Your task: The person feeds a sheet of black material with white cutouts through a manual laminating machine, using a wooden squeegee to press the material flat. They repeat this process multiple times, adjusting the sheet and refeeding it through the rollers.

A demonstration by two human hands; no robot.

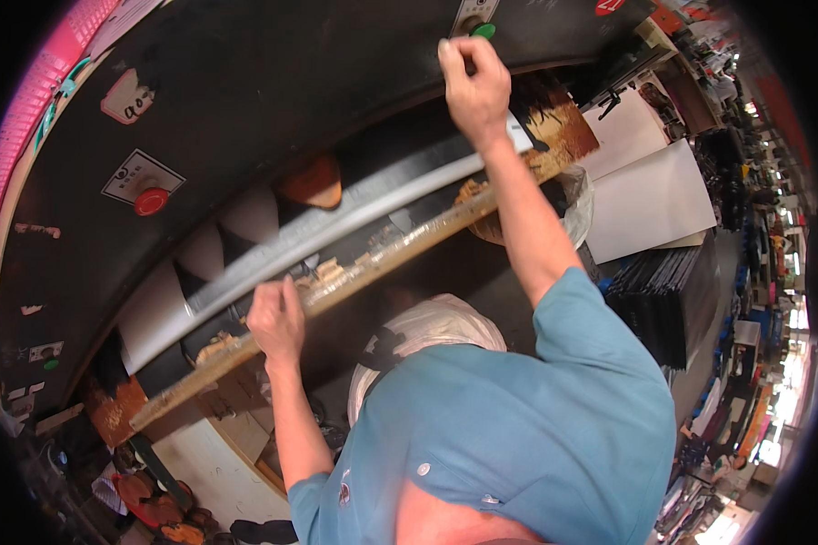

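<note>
r hand (478,91) is hanging at the far side, a bit right of mid, just beside the green btn (485,32); can't tell if it's touching. its fingers are curling in w/ the thumb close by; can't tell if that grip is clamping on anything. the green btn is sitting on the black panel (273,77), far edge of the scene.

l hand (277,320) is showing nearer & further left, overlapping the rail (400,255); can't tell if it's touching. fingers are bending in, thumb up nr them, a bit blurred, so can't tell if this grip is holding sth.

rail is running slantwise, near left to far right, w/ scraps (329,271) lying along it just right of the l hand. beyond it a grey bar (318,227) is running abt the same way. a brown pc (314,184) & white pcs (250,214) are showing between bar & panel, white ones to the left.

red btn (151,201) is sticking out of the panel, left. white sheets (650,204) are lying at right, w/ a black stack (668,295) standing on their near side. a pale bag (445,320) is showing between the arms, near side of the rail.
</note>
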